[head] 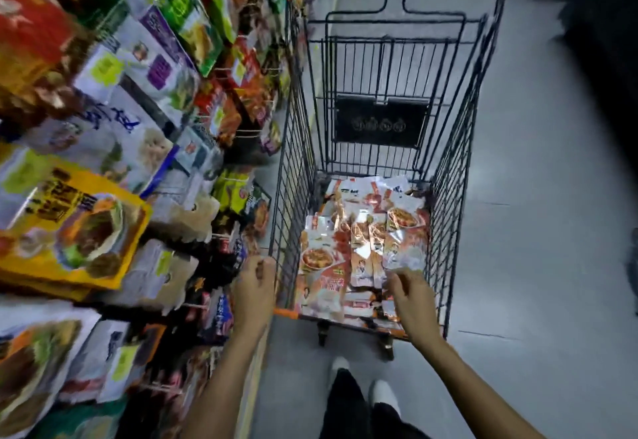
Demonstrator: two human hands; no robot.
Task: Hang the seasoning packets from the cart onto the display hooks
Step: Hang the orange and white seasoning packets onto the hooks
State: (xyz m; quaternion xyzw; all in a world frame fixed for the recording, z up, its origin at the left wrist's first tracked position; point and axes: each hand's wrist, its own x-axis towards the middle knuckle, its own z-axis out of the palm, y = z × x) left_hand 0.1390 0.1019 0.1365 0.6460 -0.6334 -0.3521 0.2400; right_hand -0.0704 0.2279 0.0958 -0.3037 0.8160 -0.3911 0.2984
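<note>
A black wire cart with orange corners stands in the aisle in front of me. Several red, orange and silver seasoning packets lie piled on its floor. My right hand reaches into the near end of the cart, fingers curled around the lower edge of a silver packet. My left hand hovers at the cart's near left corner with fingers curled; it looks empty, and whether it touches the rim is unclear. Display hooks stick out of the rack on the left, hung with packets.
The rack on the left is crowded with hanging food packets, among them a yellow one and white ones. Grey floor runs along the cart's right side. My legs and white shoes stand just behind the cart.
</note>
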